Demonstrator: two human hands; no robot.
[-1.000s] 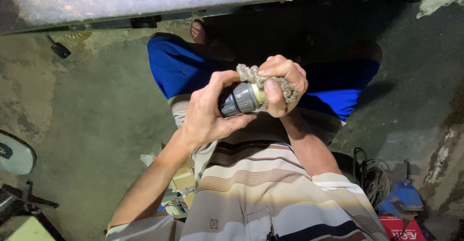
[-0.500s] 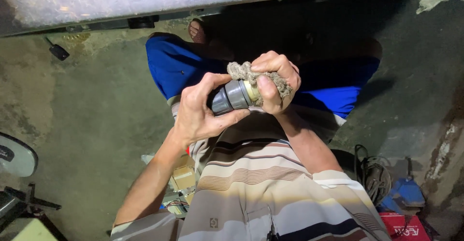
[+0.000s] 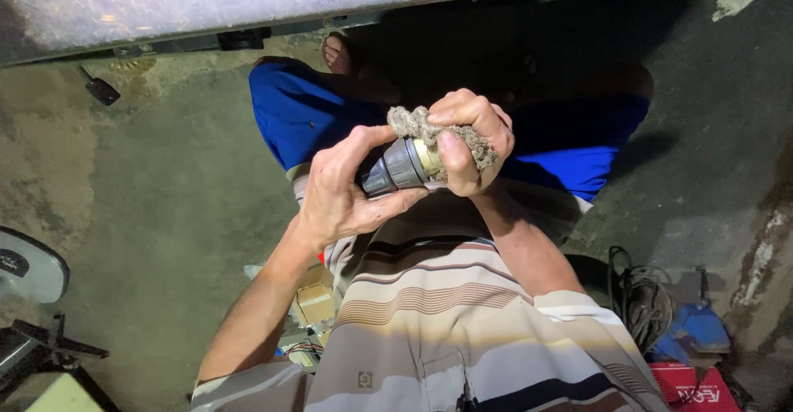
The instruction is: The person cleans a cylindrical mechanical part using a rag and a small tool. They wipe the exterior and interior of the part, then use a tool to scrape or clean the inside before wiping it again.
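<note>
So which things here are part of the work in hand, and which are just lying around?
In hand:
grey cylindrical part, held by the left hand
frayed rag, gripped in the right hand against the part's end

Lying about:
coiled cable
red box
cardboard boxes
small black tool

The far end of the grey fitting (image 3: pixel 399 166) is covered by the rag (image 3: pixel 446 135) bunched in the right hand (image 3: pixel 467 135). Its near end is hidden by the left hand (image 3: pixel 343 189). A round disc (image 3: pixel 29 265) is cut off by the left edge.
</note>
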